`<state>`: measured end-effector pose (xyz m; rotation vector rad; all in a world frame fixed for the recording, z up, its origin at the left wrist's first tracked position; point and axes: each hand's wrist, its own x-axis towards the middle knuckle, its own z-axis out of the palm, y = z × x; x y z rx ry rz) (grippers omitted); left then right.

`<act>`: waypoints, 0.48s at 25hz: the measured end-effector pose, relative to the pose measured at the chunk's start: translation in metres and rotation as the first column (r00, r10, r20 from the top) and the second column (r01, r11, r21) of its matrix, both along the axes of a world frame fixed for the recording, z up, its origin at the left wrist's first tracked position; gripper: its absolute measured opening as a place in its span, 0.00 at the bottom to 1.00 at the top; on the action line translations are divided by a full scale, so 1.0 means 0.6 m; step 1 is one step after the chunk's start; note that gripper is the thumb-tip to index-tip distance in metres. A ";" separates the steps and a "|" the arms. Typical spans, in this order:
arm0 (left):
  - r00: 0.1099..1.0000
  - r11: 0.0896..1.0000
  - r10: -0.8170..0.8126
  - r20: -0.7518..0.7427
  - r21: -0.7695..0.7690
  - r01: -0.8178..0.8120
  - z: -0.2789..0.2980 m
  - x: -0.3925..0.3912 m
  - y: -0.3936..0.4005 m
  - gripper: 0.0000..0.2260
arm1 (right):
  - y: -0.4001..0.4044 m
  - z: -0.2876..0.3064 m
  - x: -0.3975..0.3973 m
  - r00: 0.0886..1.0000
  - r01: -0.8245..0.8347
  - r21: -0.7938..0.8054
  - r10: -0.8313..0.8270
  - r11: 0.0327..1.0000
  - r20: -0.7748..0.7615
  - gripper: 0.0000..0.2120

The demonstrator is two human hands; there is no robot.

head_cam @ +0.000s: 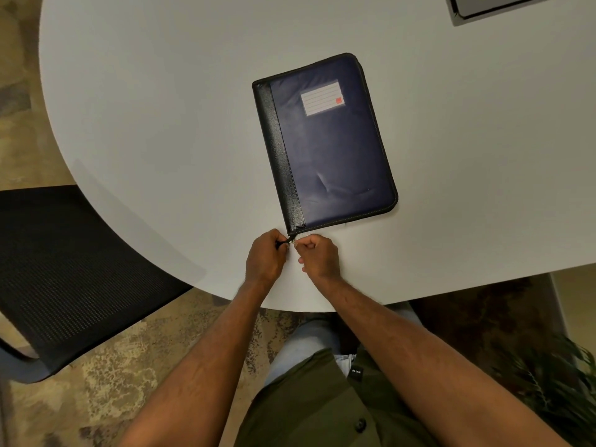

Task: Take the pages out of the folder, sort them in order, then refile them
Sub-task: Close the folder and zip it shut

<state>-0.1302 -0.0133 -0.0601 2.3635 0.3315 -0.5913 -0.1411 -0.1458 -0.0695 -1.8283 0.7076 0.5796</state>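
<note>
The left hand [266, 256] is curled and pinching the dark zip tab [283, 242] at the folder's near-left corner, apparently to anchor or tension the zip end. The right hand [317, 256] is fisted just beside it, fingertips brought to the small metal slider [293, 242]; whether the slider is actually pinched cannot be told, as the contact is hidden by the knuckles. The two hands are nearly touching, both at the worktop's near edge.

The folder [325, 140] is laid flat and closed on the white worktop [161, 108], spine strip to the left, slightly tilted, label pocket [322, 97] facing up. It is kept flat, probably so the zip can be run round the edge. No pages are visible; they are judged to be inside.

A dark flat item [493, 4] is seen at the far right corner, well apart. A black mesh chair [64, 269] stands to the left.

Task is judged at its very start: unzipping not yet done.
</note>
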 end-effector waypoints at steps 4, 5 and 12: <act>0.999 1.000 -0.006 0.052 0.028 0.004 0.008 -0.005 -0.008 0.06 | -0.012 0.005 -0.009 0.973 -0.204 -0.258 0.226 0.944 0.055 0.08; 0.998 0.999 0.004 0.062 0.042 -0.006 0.009 -0.006 -0.010 0.06 | -0.012 0.009 -0.010 0.970 -0.210 -0.302 0.238 0.930 0.056 0.09; 0.994 0.992 0.074 0.081 0.098 -0.082 0.009 -0.006 -0.020 0.05 | -0.030 0.016 -0.007 0.971 -0.151 -0.398 0.212 0.905 0.113 0.10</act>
